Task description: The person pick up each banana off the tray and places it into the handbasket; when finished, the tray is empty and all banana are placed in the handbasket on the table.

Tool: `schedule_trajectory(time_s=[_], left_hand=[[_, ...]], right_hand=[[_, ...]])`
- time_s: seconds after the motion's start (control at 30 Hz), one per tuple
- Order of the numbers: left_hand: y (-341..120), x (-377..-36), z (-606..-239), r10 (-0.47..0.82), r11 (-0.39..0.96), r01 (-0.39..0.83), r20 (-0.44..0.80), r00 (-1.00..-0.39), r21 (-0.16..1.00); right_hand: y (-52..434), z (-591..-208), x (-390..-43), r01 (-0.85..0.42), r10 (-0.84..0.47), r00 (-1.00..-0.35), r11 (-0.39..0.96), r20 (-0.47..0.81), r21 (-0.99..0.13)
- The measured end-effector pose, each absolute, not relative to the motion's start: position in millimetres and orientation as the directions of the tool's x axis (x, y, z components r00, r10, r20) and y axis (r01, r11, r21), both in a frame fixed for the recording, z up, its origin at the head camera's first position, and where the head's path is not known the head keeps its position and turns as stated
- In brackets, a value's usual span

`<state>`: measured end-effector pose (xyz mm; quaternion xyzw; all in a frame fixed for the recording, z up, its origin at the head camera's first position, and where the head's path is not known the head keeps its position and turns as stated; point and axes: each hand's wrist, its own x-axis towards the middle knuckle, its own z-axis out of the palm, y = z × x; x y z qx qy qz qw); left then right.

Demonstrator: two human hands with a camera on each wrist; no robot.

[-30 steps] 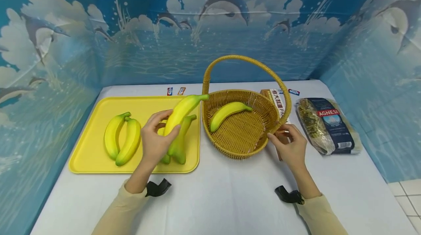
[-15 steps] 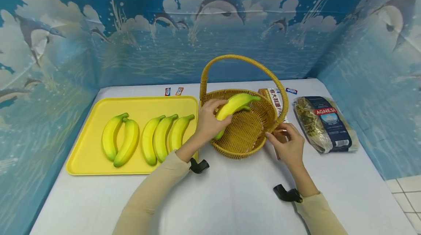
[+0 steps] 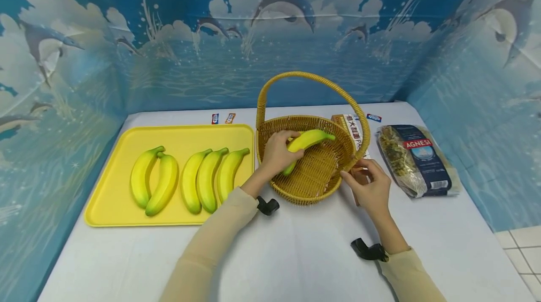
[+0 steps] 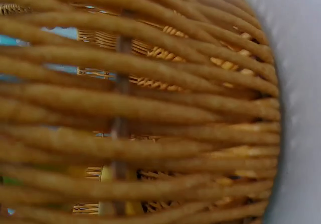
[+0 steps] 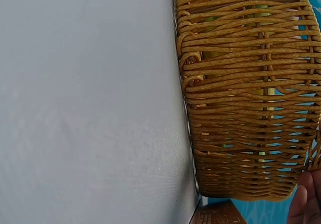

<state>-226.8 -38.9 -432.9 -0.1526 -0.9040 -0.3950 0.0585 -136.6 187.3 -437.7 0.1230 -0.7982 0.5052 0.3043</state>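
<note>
My left hand (image 3: 282, 149) grips a yellow banana (image 3: 313, 138) low inside the wicker basket (image 3: 314, 194). A second banana (image 3: 289, 169) lies on the basket floor beneath it, mostly hidden. My right hand (image 3: 357, 174) holds the basket's right rim near the foot of the handle (image 3: 310, 76). The left wrist view shows only the woven basket wall (image 4: 150, 103) up close. In the right wrist view the basket wall (image 5: 241, 93) stands on the white table (image 5: 90, 103), with a fingertip (image 5: 303, 204) at the lower right.
A yellow tray (image 3: 122, 212) left of the basket carries several bananas: a pair (image 3: 154, 180) and a row of three (image 3: 207, 177). A pasta bag (image 3: 416, 158) lies at the right and a box (image 3: 352, 128) behind the basket. Small packets (image 3: 221, 118) sit at the back.
My left hand carried the banana from over the tray rightwards into the basket and lowered it. The right hand stayed on the rim.
</note>
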Motion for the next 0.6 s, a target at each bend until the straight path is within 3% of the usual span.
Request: schedule_trajectory(time_s=[0.6], left_hand=[[-38.5, -222.4, -433.3, 0.167, 0.728, 0.189, 0.097, -0.981, 0.659]], right_hand=[[184.4, -437.1, -136.3, -0.518, 0.113, -0.771, 0.460, 0.626, -0.721]])
